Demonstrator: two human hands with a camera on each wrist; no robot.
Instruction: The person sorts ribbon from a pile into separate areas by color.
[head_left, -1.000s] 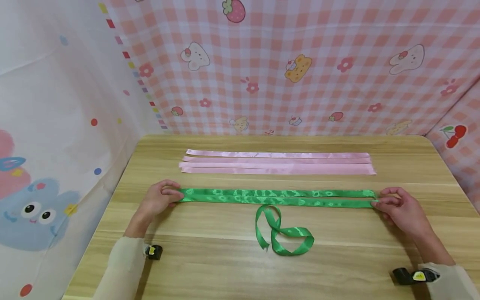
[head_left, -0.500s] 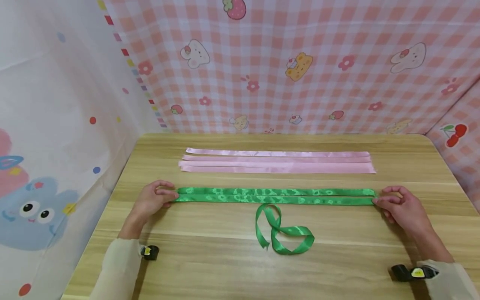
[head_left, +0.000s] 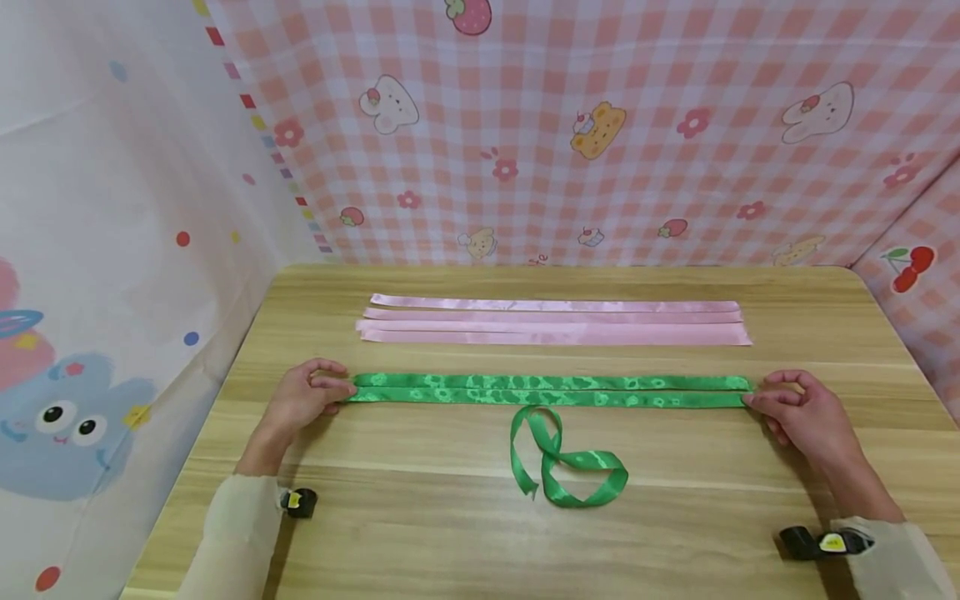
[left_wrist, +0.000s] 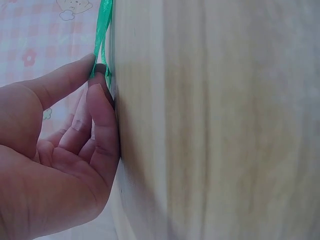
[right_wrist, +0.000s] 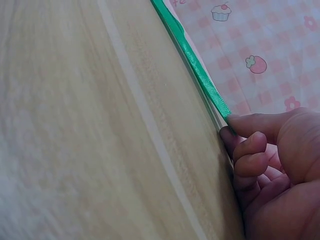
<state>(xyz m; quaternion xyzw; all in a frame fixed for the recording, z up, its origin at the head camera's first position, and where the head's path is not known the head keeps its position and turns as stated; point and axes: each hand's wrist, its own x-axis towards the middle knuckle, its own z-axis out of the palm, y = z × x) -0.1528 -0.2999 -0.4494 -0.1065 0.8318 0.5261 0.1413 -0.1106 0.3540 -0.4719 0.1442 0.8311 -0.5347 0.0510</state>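
A green satin ribbon (head_left: 555,399) stretches straight across the table, with my hands at its two ends. My left hand (head_left: 298,400) pinches the left end between thumb and fingertip; the left wrist view shows the green tip (left_wrist: 94,67) caught there. At the other end, the thumb and index finger of my right hand (head_left: 810,421) pinch the right tip, low by the tabletop. Along the far side of this strip lies a second green ribbon (head_left: 555,382), parallel and nearly edge to edge. Closer to me, a third green ribbon (head_left: 588,460) lies in loose loops.
Several pink ribbons (head_left: 540,337) lie side by side, straight, farther back on the wooden table (head_left: 435,533). A pink checked cloth (head_left: 525,100) hangs behind the table, and a white patterned cloth (head_left: 135,167) hangs at the left.
My left hand has shifted slightly left, still pinching the ribbon's end. The held ribbon now lies closer along the second green one. My right hand has stayed almost in place.
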